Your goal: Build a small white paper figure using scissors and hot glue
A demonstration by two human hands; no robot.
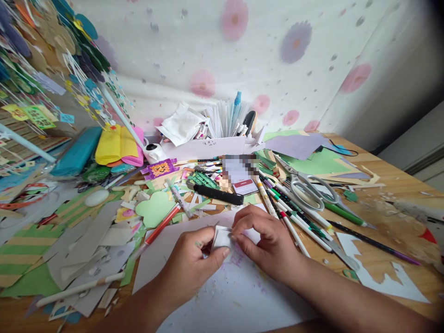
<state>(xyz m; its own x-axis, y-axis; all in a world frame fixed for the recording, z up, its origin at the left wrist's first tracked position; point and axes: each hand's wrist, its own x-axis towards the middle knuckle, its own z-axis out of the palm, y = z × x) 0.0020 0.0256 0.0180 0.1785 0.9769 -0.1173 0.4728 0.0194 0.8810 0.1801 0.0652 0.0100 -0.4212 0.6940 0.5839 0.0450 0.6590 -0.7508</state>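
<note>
Both my hands meet over a large pale sheet of paper [239, 296] at the table's near edge. My left hand [189, 268] pinches a small white folded piece of paper [221, 238] between thumb and fingers. My right hand [267, 240] grips the same piece from the right side, fingertips on its upper edge. The piece is partly hidden by my fingers.
Several coloured markers [294, 217] lie fanned to the right of my hands, with grey-handled scissors [307, 187] behind them. A black knife handle [218, 195], a red marker [163, 225], paper scraps and a white box of pens [208, 147] crowd the wooden table [388, 231]. Hanging paper decorations [52, 55] fill the left.
</note>
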